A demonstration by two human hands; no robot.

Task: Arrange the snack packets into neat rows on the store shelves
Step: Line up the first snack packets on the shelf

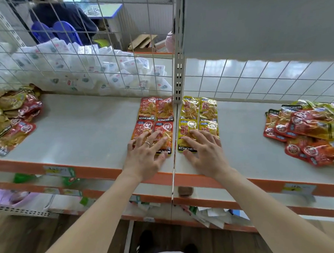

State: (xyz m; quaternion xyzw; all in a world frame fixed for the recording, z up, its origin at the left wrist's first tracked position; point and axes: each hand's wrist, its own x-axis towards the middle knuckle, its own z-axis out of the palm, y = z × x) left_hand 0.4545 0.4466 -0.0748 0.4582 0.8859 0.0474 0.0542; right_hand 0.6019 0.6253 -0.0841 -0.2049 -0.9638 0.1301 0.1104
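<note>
Several red snack packets (155, 112) lie flat in two short rows on the white shelf (89, 130), just left of the upright post. Beside them, right of the post, several yellow packets (199, 110) lie in matching rows. My left hand (144, 156) rests flat with spread fingers on the nearest red packets. My right hand (204, 149) lies flat on the nearest yellow packets. Neither hand grips anything. A loose heap of red and yellow packets (307, 130) sits at the right, and another heap (11, 119) at the far left.
A wire grid (71, 54) backs the left shelf, with white packets (101, 71) piled behind it. The post (179, 75) divides the two shelf bays. An upper shelf (253, 23) overhangs the right bay. Lower shelves with orange edges (242, 182) hold scattered packets.
</note>
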